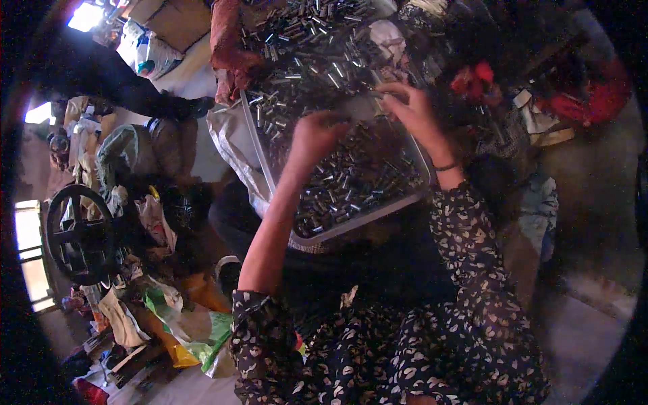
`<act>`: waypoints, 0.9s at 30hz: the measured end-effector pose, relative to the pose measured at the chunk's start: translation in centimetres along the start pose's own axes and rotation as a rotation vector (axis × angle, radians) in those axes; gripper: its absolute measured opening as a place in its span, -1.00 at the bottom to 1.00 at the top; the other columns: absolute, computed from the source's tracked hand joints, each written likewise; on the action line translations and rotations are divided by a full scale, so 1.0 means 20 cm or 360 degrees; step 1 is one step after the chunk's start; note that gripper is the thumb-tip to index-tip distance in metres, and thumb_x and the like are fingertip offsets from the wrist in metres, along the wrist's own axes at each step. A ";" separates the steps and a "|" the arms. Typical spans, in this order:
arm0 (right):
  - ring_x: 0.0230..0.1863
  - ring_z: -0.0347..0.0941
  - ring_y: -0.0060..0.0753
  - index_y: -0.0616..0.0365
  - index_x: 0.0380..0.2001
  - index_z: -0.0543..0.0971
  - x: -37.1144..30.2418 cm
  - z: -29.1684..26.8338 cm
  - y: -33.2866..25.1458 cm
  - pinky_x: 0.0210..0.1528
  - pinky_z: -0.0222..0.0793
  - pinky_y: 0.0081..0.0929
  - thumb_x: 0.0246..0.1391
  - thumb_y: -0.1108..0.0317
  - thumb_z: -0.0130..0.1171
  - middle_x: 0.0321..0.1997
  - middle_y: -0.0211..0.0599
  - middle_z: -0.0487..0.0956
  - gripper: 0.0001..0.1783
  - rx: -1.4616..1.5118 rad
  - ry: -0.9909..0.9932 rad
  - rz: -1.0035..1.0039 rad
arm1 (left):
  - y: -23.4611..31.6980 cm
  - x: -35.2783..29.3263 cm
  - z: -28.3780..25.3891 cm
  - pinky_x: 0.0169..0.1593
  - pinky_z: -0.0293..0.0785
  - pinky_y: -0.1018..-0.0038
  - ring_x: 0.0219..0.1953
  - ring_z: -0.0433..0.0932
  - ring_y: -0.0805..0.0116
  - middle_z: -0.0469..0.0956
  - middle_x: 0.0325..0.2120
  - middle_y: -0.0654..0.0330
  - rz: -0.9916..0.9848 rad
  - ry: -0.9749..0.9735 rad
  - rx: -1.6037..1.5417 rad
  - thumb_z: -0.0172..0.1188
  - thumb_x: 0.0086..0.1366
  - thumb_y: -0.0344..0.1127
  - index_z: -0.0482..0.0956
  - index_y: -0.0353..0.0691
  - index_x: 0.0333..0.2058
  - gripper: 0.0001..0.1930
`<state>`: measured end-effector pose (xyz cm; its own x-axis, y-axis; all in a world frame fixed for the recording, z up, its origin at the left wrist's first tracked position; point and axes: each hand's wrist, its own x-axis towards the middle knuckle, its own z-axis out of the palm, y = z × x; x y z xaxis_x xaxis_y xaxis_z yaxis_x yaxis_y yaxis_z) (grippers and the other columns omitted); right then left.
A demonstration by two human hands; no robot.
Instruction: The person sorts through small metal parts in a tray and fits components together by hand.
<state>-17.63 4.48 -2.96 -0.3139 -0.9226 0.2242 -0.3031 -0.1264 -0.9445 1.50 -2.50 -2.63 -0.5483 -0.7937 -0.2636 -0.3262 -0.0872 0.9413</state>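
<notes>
A shallow translucent plastic tray (368, 221) lies across my lap, holding many small shiny metal cylinders (347, 181). Over its middle is my left hand (316, 140), blurred, its fingers curled together around something dark that I cannot make out. To the right, my right hand (412, 113) hovers above the pieces with thumb and fingertips brought close together. Whatever lies between those fingertips is too small to name. The two hands are a short distance apart.
More metal pieces (304, 30) spread beyond the tray. A person's reddish sleeve (226, 40) reaches in at the far left; another hand (388, 40) shows at the far side. Left stand a black handwheel (79, 233) and plastic bags (182, 317). Red cloth (587, 98) lies far right.
</notes>
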 end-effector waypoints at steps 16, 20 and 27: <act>-0.64 0.28 -0.72 0.21 -0.40 0.46 -0.05 -0.01 -0.09 -0.61 0.20 -0.70 -0.10 0.35 0.05 -0.54 -0.46 0.43 -0.82 0.0570 0.0113 0.0353 | 0.08 0.17 0.28 -0.54 0.37 0.39 -0.49 0.42 0.22 0.42 -0.51 0.14 0.1053 -0.0042 0.2188 0.03 -0.10 -0.33 0.46 -0.19 -0.50 -0.86; -0.66 0.29 -0.67 0.22 -0.37 0.43 -0.04 -0.01 0.01 -0.60 0.22 -0.69 -0.07 0.36 0.01 -0.55 -0.46 0.42 -0.81 0.0316 0.0097 0.0199 | 0.07 0.14 0.25 -0.55 0.35 0.41 -0.47 0.40 0.23 0.38 -0.43 0.13 0.1170 -0.0211 0.2230 0.03 -0.10 -0.35 0.46 -0.19 -0.49 -0.86; -0.56 0.33 -0.62 0.16 -0.40 0.45 -0.05 -0.02 -0.07 -0.51 0.26 -0.64 -0.07 0.38 -0.02 -0.53 -0.36 0.45 -0.86 0.0077 0.0039 0.0325 | 0.09 0.14 0.22 -0.42 0.42 0.30 -0.41 0.43 0.12 0.37 -0.37 0.10 0.1100 -0.0250 0.2120 0.05 -0.13 -0.36 0.41 -0.20 -0.35 -0.74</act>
<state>-17.28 5.65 -1.73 -0.3861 -0.9219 0.0322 -0.1878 0.0444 -0.9812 -4.00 -2.32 -2.67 -0.9279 -0.3707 0.0384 -0.3696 0.9286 0.0342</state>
